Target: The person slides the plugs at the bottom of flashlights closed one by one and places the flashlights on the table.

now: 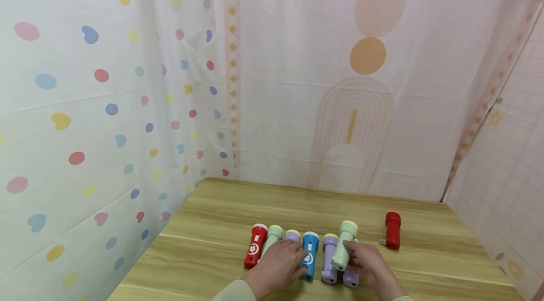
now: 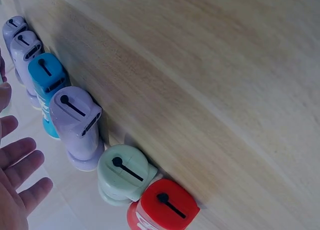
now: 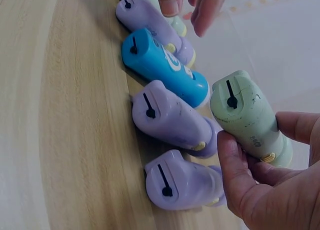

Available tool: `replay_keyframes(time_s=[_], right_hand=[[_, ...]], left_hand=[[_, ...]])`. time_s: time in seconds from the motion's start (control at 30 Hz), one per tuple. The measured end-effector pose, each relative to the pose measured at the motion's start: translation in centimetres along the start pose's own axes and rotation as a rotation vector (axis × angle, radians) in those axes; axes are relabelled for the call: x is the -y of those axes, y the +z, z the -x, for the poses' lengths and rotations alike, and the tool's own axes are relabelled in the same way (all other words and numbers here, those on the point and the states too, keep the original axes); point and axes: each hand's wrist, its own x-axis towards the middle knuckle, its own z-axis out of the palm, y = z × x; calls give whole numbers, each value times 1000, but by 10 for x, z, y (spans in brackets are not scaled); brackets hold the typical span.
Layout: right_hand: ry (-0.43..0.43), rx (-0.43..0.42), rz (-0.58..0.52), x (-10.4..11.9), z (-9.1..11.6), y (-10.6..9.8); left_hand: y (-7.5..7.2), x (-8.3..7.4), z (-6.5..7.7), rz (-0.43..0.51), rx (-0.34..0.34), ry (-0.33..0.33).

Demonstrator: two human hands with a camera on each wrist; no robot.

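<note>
My right hand (image 1: 370, 263) grips a pale green toy flashlight (image 1: 345, 243) between thumb and fingers, lifted over a purple flashlight (image 3: 180, 182) at the right end of a row. Left of that lies a second purple flashlight (image 1: 329, 259), then a blue one (image 1: 311, 244) with a white emblem. My left hand (image 1: 278, 264), fingers loosely extended, hovers above the row near the blue flashlight and hides most of a third purple one (image 2: 76, 122). Another green flashlight (image 2: 125, 172) and a red one (image 1: 256, 246) finish the row's left end.
Apart from the row, a red flashlight (image 1: 393, 231) stands or lies at the right of the wooden table (image 1: 238, 199), a small metallic piece (image 1: 383, 242) beside it. Patterned curtains (image 1: 289, 102) hang behind the table and along both sides.
</note>
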Motion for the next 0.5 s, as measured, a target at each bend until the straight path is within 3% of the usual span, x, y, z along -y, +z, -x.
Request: replay_keyframes(time_s=[0.5], right_hand=[[-22, -26, 60, 4, -1, -20]], left_hand=[[1, 2, 2, 46, 91, -71]])
